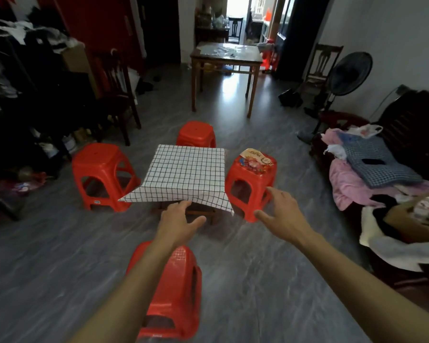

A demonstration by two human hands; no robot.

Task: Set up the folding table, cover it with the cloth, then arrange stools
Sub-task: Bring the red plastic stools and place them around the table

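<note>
- Grey floor (258, 280) carries a cloth (186, 173)-covered folding table (196, 211), red stools (102, 169) flanking its edges for seating.
- Left hand (178, 219), spread, touches the cloth's near edge; right hand (280, 209) hovers open, empty.

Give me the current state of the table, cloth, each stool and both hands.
Folding table: standing, mostly hidden under cloth.
Checked cloth: spread over the table, corners hanging.
Left stool: upright.
Far stool: upright.
Right stool: upright, packet on seat.
Near stool: upright, under the left forearm.
Left hand: open, at cloth's near edge.
Right hand: open, holding nothing.
</note>
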